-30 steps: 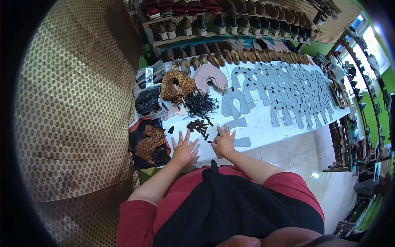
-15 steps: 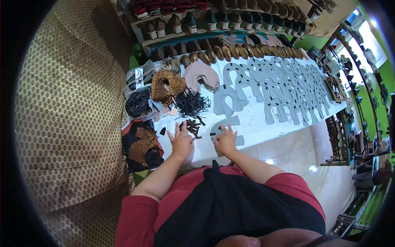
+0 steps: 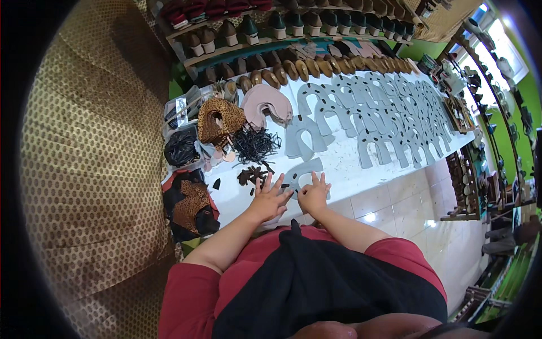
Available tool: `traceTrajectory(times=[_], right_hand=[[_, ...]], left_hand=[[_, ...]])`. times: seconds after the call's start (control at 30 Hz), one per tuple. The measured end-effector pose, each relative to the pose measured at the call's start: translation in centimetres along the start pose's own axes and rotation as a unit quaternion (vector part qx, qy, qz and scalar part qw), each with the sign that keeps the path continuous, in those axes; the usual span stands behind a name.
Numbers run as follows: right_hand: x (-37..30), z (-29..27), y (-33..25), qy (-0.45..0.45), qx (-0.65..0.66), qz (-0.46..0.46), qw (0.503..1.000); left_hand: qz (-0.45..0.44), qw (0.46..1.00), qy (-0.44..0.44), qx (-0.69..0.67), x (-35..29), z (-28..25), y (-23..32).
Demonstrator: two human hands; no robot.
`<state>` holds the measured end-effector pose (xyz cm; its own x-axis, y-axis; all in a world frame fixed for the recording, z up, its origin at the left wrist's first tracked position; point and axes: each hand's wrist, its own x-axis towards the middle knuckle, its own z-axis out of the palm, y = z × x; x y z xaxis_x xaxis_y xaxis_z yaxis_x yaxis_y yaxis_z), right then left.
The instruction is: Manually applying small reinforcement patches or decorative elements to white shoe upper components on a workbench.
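A grey U-shaped shoe-upper piece (image 3: 309, 168) lies near the table's front edge, partly covered by my hands. My left hand (image 3: 269, 200) is at its left side, fingers spread, beside a small dark tab (image 3: 285, 185) near the piece. Over the piece's right side is my right hand (image 3: 315, 198). Its thumb and forefinger come together in a pinch while the other fingers stick up; whatever sits between them is too small to make out. A pile of short dark strips (image 3: 252, 175) lies just beyond my left hand.
Rows of grey U-shaped pieces (image 3: 389, 121) with dark tabs cover the table's far right. At left are black cords (image 3: 255, 145), pink pieces (image 3: 265, 104), leopard-print pieces (image 3: 219, 121) and a black plastic bag (image 3: 182, 148). Shoe lasts (image 3: 302, 70) line the back, below shoe shelves.
My left hand has moved right, from the dark strips to the grey piece. My right hand has shifted slightly right, and its thumb and forefinger have come together.
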<state>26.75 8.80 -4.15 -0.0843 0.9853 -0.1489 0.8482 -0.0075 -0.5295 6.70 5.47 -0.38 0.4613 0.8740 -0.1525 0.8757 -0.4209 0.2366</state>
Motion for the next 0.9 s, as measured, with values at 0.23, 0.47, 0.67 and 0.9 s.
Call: traceTrajectory(times=[0.23, 0.47, 0.67, 0.9], right_hand=[[0.5, -0.8, 0.0, -0.004, -0.025, -0.056, 0.998], [1.8, -1.4, 0.9, -0.013, -0.042, -0.172, 0.984], [3.2, -1.6, 1.4, -0.067, -0.065, -0.154, 0.984], [3.4, -1.9, 1.3, -0.098, -0.054, -0.146, 0.983]], left_hand=[[-0.003, 1.0, -0.029, -0.011, 0.4, 0.0, -0.2], [-0.041, 0.997, -0.059, -0.026, 0.3, -1.0, 0.4], [-0.06, 0.994, -0.086, -0.039, 0.5, -0.7, 0.2], [-0.074, 0.993, -0.079, -0.042, 0.7, -0.2, 0.3]])
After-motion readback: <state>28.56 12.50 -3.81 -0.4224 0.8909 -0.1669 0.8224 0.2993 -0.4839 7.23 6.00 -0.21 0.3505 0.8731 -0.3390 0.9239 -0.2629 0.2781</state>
